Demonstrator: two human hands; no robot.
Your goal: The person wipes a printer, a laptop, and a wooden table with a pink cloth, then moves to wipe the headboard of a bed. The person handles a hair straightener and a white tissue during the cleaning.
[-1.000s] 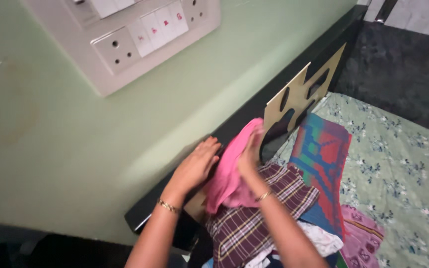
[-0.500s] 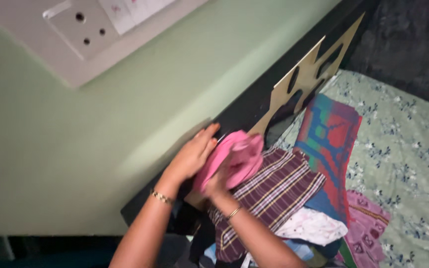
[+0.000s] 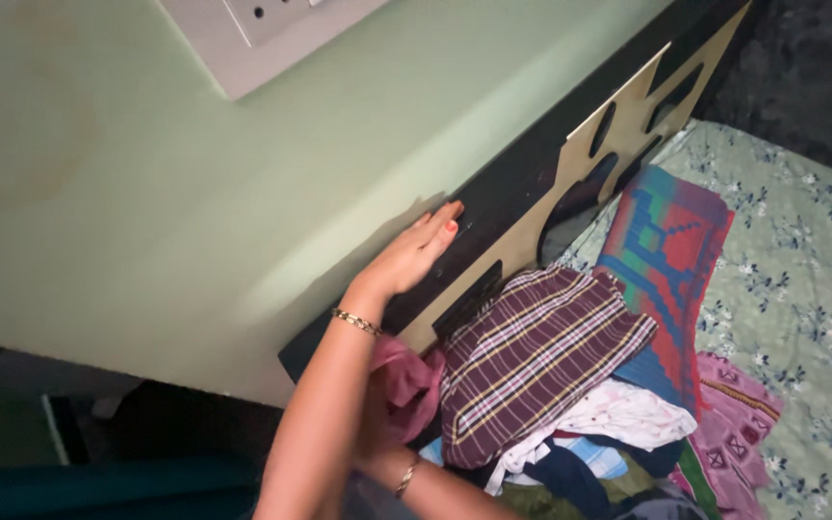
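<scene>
Largest first: green wall (image 3: pixel 195 173) behind, white switch plate (image 3: pixel 262 29) at the top edge. Bed (image 3: pixel 801 250) with the floral green sheet runs along the right; its dark headboard (image 3: pixel 522 183), with the tan cut-out panel (image 3: pixel 618 116), sits flush against the wall.

Clothes pile at the head edge of the bed: plaid maroon garment (image 3: pixel 532 366) on top, striped red-blue towel (image 3: pixel 666 260) beside it toward the middle of the bed, white cloth (image 3: pixel 628 414) and pink patterned cloth (image 3: pixel 734 424) lower right.

Our left hand (image 3: pixel 411 255) lies flat on the headboard's top edge, fingers (image 3: pixel 440 220) straight and together, holding nothing. Our right hand (image 3: pixel 377 424) is mostly hidden behind the left forearm; we cannot tell its finger state. Pink cloth (image 3: pixel 406 380) sits bunched just beside the right wrist, tucked down between the plaid garment and the headboard's left end.

Risk, as we judge it: the pile looks loosely stacked at the bed's corner, so pushing the pink cloth lower could tip the plaid garment off or drop cloth off the bed's end.
</scene>
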